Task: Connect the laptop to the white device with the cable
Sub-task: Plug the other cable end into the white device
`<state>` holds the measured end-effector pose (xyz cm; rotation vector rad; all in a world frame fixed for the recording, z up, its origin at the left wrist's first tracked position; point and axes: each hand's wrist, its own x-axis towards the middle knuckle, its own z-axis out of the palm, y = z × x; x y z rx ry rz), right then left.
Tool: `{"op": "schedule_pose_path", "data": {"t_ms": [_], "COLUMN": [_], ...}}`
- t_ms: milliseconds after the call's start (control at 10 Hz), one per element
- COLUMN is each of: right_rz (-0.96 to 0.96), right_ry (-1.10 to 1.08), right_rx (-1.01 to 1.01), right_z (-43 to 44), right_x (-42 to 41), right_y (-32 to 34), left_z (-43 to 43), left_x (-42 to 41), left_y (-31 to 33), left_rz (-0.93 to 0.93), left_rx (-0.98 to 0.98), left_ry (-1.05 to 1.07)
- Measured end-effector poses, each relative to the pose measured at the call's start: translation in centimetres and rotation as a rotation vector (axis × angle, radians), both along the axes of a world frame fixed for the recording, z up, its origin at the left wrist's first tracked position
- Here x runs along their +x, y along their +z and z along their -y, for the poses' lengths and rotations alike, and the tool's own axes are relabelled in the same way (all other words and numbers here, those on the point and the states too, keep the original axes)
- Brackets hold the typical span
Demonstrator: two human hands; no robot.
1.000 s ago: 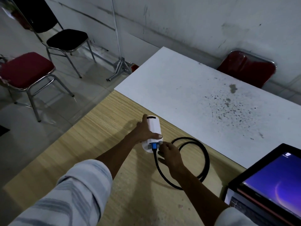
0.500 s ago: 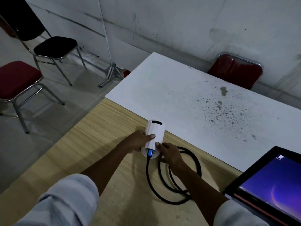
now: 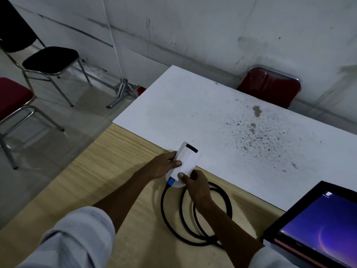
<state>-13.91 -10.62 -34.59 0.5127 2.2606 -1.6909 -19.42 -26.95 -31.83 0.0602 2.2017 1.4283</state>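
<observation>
Head view crops the laptop (image 3: 318, 229); right hand (image 3: 195, 185) hides cable (image 3: 195, 238) partly.

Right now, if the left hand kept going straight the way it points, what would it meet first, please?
The left hand already grips the white device. Past it, the line seems to run over the white tabletop, apparently free, though depth is unclear.

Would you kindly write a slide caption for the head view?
Both hands, left hand and right hand, hold the white device with the blue-plugged black cable inserted, beside the open laptop.
</observation>
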Motion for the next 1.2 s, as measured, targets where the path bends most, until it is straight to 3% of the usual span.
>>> {"op": "schedule_pose_path", "data": {"t_ms": [300, 600, 900, 1200], "right_rz": [-0.012, 0.017, 0.089, 0.006], "right_ry": [0.032, 0.026, 0.019, -0.026], "right_rx": [0.075, 0.002, -0.055, 0.107], "right_z": [-2.2, -1.9, -2.7, -8.7], "right_x": [-4.4, -4.0, -3.6, -1.6], "right_y": [0.6, 0.8, 3.0, 9.0], "left_z": [-2.2, -2.4, -3.0, -3.3], "left_x": [-3.0, -2.6, -0.8, 2.9], "left_y": [0.2, 1.0, 1.1, 7.6], "left_rz": [-0.025, 0.027, 0.007, -0.042], "left_rx": [-0.002, 0.018, -0.151, -0.242], "left_ry": [0.063, 0.057, 0.08, 0.038]}}
